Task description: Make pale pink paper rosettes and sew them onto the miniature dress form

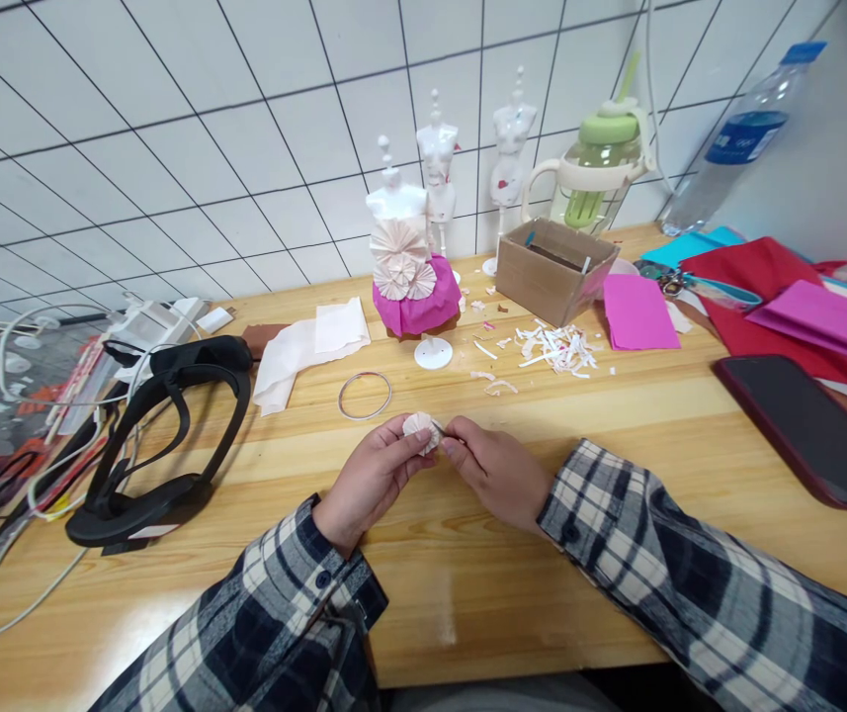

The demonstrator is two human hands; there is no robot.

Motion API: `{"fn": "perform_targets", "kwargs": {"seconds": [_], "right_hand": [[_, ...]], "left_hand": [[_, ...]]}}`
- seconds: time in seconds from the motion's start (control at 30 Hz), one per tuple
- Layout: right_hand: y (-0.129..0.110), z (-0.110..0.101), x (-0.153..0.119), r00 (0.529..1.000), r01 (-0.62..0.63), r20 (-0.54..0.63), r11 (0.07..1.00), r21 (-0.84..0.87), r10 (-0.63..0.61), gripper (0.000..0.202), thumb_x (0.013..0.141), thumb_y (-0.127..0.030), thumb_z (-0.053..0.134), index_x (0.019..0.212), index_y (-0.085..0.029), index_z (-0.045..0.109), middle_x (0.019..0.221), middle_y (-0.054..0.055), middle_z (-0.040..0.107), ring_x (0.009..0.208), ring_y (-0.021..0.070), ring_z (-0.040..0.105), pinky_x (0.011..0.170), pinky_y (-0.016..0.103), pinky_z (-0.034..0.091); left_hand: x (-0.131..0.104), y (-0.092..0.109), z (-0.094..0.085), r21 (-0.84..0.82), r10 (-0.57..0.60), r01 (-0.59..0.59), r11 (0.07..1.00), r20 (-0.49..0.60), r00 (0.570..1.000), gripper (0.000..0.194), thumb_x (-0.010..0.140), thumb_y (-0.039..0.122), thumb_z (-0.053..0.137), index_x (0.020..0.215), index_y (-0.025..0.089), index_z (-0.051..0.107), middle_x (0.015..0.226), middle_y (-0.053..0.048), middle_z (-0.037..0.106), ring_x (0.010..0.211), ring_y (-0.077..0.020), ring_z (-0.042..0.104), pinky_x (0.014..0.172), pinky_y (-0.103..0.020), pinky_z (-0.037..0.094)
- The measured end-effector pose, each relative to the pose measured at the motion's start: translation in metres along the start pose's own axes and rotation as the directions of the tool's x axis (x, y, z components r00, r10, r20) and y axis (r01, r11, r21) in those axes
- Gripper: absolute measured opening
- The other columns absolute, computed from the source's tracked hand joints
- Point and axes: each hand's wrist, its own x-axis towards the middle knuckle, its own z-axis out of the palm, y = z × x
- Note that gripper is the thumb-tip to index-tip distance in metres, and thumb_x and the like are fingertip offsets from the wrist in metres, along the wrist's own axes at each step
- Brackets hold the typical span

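Observation:
Between the thumb and fingers of my left hand [382, 470] is a small cream pleated paper rosette [420, 427]. My right hand [493, 470] is closed at the rosette's right edge, pinching a thin dark thing that is too small to name. Beyond my hands stands a small white dress form [395, 203] on a round base [433, 353]. It wears a puffed magenta paper skirt [417, 309] with cream pleated paper fans [402, 259] on its front. A thin silver ring [365, 396] lies just past my left hand.
Shredded paper strips [560, 348] lie before a cardboard box [549, 272]. Two more dress forms [438, 163] stand behind. A black headset-like strap frame [171, 445] and cables sit left, near cream paper [311, 346]. At right are a phone [815, 430], magenta paper [639, 311] and a bottle [745, 143].

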Motion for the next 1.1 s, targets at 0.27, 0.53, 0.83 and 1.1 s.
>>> {"fn": "perform_targets", "kwargs": {"seconds": [0.27, 0.53, 0.83, 1.1], "right_hand": [[-0.0016, -0.0017, -0.0002, 1.0, 0.015, -0.017, 0.999, 0.048, -0.014, 0.024, 0.098, -0.036, 0.033, 0.096, -0.02, 0.051, 0.076, 0.0, 0.059, 0.067, 0.0144, 0.052, 0.062, 0.025, 0.032], [-0.0011, -0.0023, -0.0014, 1.0, -0.021, 0.009, 0.998, 0.059, 0.021, 0.028, 0.098, -0.04, 0.032, 0.09, -0.021, 0.051, 0.07, -0.001, 0.057, 0.064, 0.0135, 0.052, 0.06, 0.024, 0.031], [-0.0041, -0.0039, -0.0026, 0.999, -0.011, 0.035, 0.994, 0.109, 0.007, 0.027, 0.099, -0.04, 0.033, 0.095, -0.021, 0.052, 0.071, -0.001, 0.059, 0.064, 0.0133, 0.053, 0.061, 0.025, 0.033], [-0.0001, -0.0013, -0.0015, 1.0, 0.017, 0.005, 0.995, 0.103, -0.017, 0.028, 0.098, -0.042, 0.033, 0.097, -0.021, 0.051, 0.082, 0.001, 0.063, 0.074, 0.0157, 0.057, 0.066, 0.026, 0.035]], "left_hand": [[0.0001, -0.0001, -0.0003, -0.002, 0.008, -0.008, 1.0, 0.002, 1.0, 0.016, 0.078, 0.023, 0.072, 0.09, 0.013, 0.068, 0.087, -0.004, 0.067, 0.082, -0.0134, 0.062, 0.078, -0.024, 0.051], [0.0001, 0.0014, -0.0003, -0.038, 0.009, -0.009, 0.999, -0.006, 1.0, 0.018, 0.079, 0.027, 0.071, 0.09, 0.013, 0.067, 0.085, -0.004, 0.066, 0.081, -0.0131, 0.061, 0.075, -0.023, 0.051], [-0.0016, 0.0009, 0.003, -0.019, 0.018, -0.018, 1.0, -0.001, 1.0, 0.012, 0.08, 0.022, 0.07, 0.086, 0.013, 0.066, 0.086, -0.004, 0.066, 0.078, -0.0111, 0.06, 0.073, -0.021, 0.049], [-0.0018, 0.0014, 0.0025, -0.007, 0.004, -0.003, 1.0, 0.026, 1.0, 0.01, 0.078, 0.02, 0.071, 0.081, 0.013, 0.065, 0.079, -0.002, 0.064, 0.073, -0.0096, 0.057, 0.072, -0.021, 0.045]]}}
